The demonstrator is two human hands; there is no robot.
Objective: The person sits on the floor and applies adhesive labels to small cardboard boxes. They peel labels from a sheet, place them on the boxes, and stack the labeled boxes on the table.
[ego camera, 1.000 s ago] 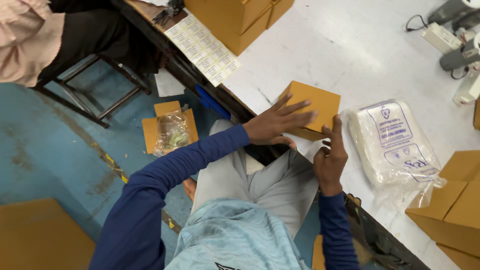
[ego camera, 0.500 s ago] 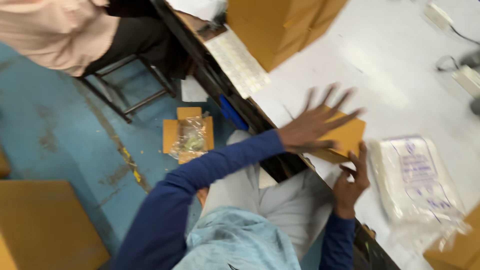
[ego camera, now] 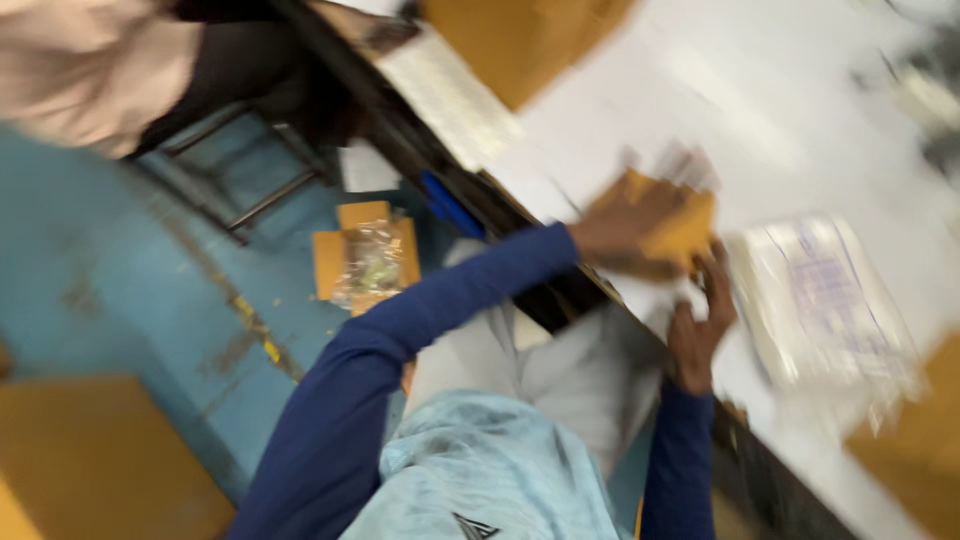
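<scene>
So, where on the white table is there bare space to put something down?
The white table looks bare beyond the flat brown cardboard piece, between the cardboard boxes at the top and the clear plastic bag. It is crowded near the table edge, where the left hand and right hand work on the piece.

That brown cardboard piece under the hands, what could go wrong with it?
The cardboard lies near the table edge, with the left hand spread on it and the right hand at its near corner. It might slip off toward the floor. The plastic bag sits close beside it, so a sideways push could shove the bag. The picture is blurred, so the exact grip cannot be told.
</scene>
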